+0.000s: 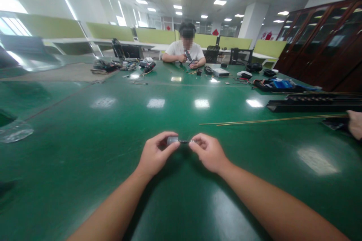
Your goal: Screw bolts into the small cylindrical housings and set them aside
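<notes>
My left hand (155, 153) is closed round a short grey cylinder (172, 141), gripped between thumb and fingers. A thin dark stem (184, 142) runs from the cylinder's right end across to my right hand (208, 152). My right thumb and fingertips are pinched on a small, pale, metallic-looking end piece (193, 141) at that stem's other end. Its kind is too small to make out, and the fingers hide part of it. Both hands are just above the green tabletop (181, 116), near its middle.
Thin brass-coloured rods (254, 121) lie to the right, by black metal channels (311, 103) and another person's hand (355, 124). Across the table sits a person (186, 47) holding tools. A power drill (149, 67) and clutter lie far left; a clear plastic piece (17, 131) lies nearer.
</notes>
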Tool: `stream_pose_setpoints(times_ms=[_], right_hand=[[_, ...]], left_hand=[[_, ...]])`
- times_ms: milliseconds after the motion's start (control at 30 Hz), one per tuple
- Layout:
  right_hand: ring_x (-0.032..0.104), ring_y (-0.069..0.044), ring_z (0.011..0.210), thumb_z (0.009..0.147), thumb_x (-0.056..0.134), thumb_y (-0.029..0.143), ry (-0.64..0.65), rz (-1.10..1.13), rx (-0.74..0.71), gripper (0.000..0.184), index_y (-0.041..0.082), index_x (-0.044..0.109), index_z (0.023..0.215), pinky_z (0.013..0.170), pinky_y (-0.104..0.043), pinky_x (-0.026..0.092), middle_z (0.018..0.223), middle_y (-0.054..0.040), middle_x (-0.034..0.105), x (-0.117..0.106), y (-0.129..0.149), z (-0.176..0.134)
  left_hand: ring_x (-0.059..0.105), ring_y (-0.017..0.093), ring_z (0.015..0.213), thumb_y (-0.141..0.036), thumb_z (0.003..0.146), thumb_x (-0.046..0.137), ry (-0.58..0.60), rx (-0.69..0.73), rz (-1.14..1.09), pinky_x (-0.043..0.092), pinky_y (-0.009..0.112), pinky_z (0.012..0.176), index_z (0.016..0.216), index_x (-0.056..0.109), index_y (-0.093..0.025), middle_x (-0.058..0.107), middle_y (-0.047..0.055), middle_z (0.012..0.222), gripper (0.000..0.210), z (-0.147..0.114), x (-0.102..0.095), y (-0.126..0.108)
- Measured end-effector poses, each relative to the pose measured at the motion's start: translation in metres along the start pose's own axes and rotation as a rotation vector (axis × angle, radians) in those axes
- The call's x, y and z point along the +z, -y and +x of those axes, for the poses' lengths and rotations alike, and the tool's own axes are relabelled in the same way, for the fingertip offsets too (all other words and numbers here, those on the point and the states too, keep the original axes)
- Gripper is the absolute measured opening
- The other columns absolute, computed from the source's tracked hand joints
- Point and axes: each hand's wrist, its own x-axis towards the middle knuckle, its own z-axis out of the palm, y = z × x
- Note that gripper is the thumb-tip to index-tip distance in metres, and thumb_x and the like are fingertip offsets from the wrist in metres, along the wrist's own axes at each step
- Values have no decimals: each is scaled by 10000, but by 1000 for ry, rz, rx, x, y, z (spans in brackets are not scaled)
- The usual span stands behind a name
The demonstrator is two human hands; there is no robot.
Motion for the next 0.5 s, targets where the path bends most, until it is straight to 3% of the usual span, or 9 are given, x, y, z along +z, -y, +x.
stream_pose_setpoints(times_ms=[167,300,400,500], right_hand=[[507,-96,506,875,621,391,-7,20,8,222,172,652,887,472,-208,387,690,9,618,-1,-3,3],[470,-83,470,885,610,409,-23,69,17,246,167,627,844,458,-204,360,662,19,599,-2,-6,5],[465,-77,468,905,588,401,4,78,1,244,171,609,827,469,-201,359,658,24,593,-1,-6,5],[489,-82,492,919,574,385,73,43,-7,220,180,602,845,492,-198,368,660,27,603,1,-5,3]], left_hand=[[667,204,780,-460,742,762,0,-32,-72,510,290,721,972,729,-170,732,60,899,371,2,-1,3],[625,167,655,-457,734,767,-11,-145,-195,483,264,625,1041,691,-160,699,36,796,433,5,-1,3],[598,143,606,-448,757,751,-57,-213,-278,458,243,605,1143,627,-172,664,1,717,491,8,0,3],[582,129,583,-429,744,770,-134,-251,-426,446,225,595,1109,561,-196,643,-28,680,481,11,1,6]])
